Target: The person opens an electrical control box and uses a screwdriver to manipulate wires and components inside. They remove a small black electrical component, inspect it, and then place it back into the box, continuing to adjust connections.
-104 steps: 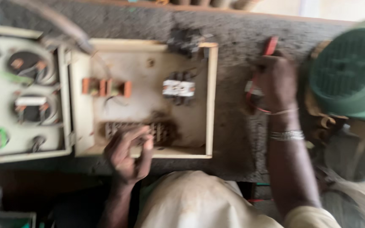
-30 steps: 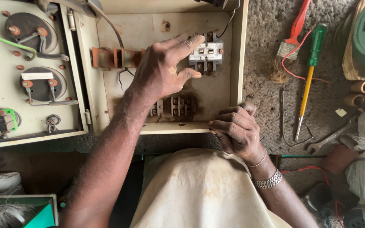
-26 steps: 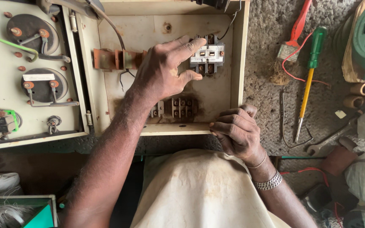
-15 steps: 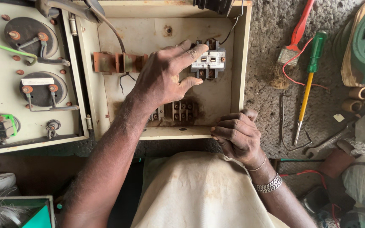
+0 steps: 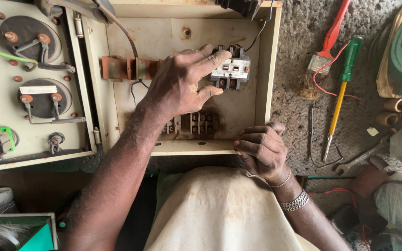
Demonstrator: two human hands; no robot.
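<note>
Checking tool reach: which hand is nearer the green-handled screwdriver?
Right. The right hand grips the box's lower right corner, left of the green-handled screwdriver; the left hand is farther, inside the box.

To your right, a green-handled screwdriver (image 5: 341,93) lies beside a red-handled brush (image 5: 324,49) on the rough floor; what may be a spanner (image 5: 357,160) lies nearer you.

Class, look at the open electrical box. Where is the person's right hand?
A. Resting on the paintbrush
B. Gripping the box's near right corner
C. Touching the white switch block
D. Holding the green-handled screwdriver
B: the right hand curls over the near right corner of the box, while the green-handled screwdriver lies untouched on the ground beside it.
</note>
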